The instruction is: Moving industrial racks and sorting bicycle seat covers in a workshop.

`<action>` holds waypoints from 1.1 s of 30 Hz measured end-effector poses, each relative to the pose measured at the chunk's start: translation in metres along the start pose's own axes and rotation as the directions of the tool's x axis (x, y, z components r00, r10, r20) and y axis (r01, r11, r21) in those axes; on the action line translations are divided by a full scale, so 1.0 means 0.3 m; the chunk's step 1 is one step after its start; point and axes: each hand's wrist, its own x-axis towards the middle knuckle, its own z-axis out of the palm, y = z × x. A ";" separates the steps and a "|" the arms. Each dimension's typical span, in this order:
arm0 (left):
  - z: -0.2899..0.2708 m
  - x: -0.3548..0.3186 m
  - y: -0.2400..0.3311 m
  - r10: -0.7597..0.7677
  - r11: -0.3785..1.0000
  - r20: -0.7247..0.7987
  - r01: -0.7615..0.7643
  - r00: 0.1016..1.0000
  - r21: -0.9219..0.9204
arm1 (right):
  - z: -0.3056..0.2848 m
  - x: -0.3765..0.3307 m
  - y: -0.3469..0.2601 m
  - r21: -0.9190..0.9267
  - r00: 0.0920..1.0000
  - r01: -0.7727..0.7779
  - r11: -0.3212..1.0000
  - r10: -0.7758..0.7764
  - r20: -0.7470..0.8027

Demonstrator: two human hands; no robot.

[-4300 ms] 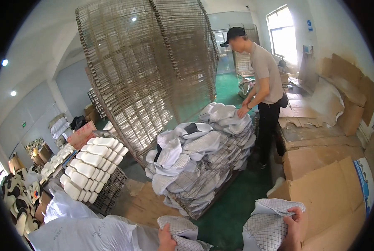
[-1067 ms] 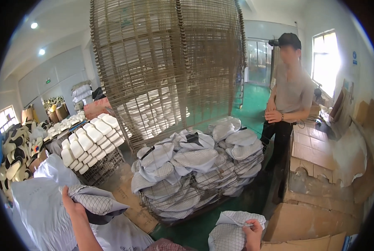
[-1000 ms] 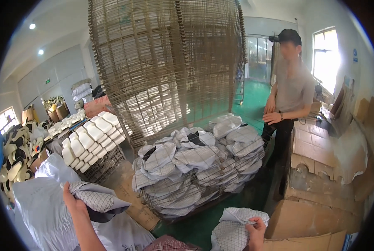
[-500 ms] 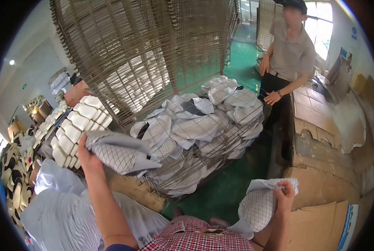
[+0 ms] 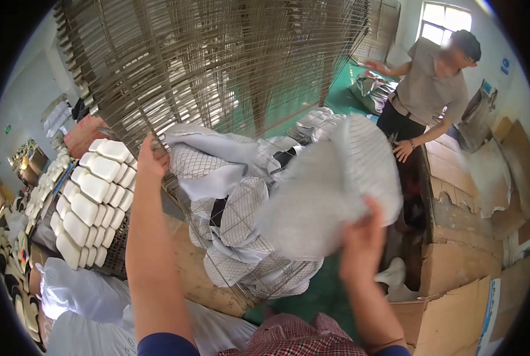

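Observation:
My left hand (image 5: 153,156) is raised at the left rim of the wire cage, its fingers closed on the edge of a grey-white quilted fabric cover (image 5: 195,161). That cover hangs partly open over the cage, its smooth pale lining showing. My right hand (image 5: 363,246), smeared by motion, grips another pale quilted cover (image 5: 368,160), spread wide in front of the cage and blurred. Beneath both lies a heap of similar covers (image 5: 244,207) inside the wire cage (image 5: 185,204). The raised cover hides part of the heap.
Tall wire racking (image 5: 217,65) stands behind the cage. White foam blocks (image 5: 93,204) are stacked at left, above white sacks (image 5: 87,296). A co-worker (image 5: 431,89) stands at the far right, one hand near a cardboard-covered bench (image 5: 449,184). Cardboard (image 5: 454,314) lies at lower right.
My right hand has swung its cover up and left over the cage. My left hand has moved up and right with its cover. The co-worker has raised one hand, and the view has shifted.

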 end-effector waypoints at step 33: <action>0.014 -0.432 -0.572 0.115 0.901 -0.104 -0.060 0.988 0.429 | -0.011 -0.058 0.833 0.156 0.280 -0.960 0.233 0.796 0.536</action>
